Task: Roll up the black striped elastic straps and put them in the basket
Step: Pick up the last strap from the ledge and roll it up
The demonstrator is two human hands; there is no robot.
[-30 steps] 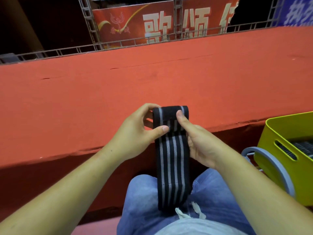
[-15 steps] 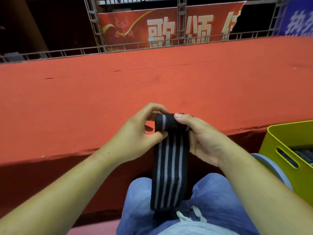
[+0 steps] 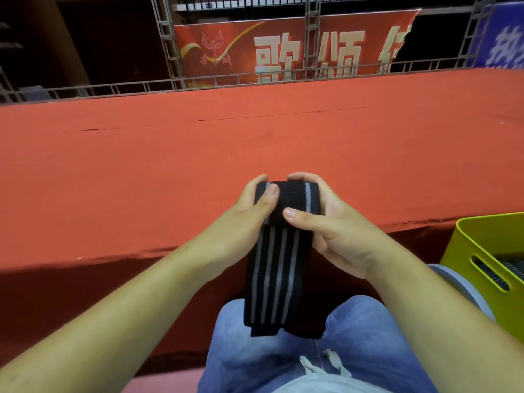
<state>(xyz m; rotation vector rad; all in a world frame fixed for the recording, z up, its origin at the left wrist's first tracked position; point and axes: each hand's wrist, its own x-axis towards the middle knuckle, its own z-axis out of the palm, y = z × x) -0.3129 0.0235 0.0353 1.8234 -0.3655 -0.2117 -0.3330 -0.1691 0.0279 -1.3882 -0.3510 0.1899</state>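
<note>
Holding up a long black elastic strap with grey stripes [image 3: 276, 268] in front of the lap, just over the near edge of a red cloth-covered table [image 3: 255, 143]. Wound at the top into a short fat roll [image 3: 293, 198], pinned between both hands.

Gripping the roll's left end with the left hand [image 3: 241, 222]: left thumb [image 3: 269, 194] pressed flat on the front, other fingers curled up behind and over the top. Cupping the right end with the right hand [image 3: 340, 239]: right thumb [image 3: 300, 217] laid across the lower front, fingertips hooked over the top edge. So, bent fingers on both sides, wrapped snug round the roll.

Below the roll, hangs straight down and flat, stripes facing the camera, with the lower end lying on blue jeans [image 3: 354, 353].

Off at the right edge, well apart from the hands, a yellow-green plastic basket [image 3: 469, 245] with a slot handle cut in its side. Inside it, more dark striped straps [image 3: 510, 265], only partly in view, so can't tell how many. Just beside the basket, a curved grey-blue rim [image 3: 459, 290]; no idea what it belongs to.

Beyond the far side of the table, grey metal truss rails [image 3: 167, 43], and behind those a red banner with big pale characters [image 3: 283, 46].
</note>
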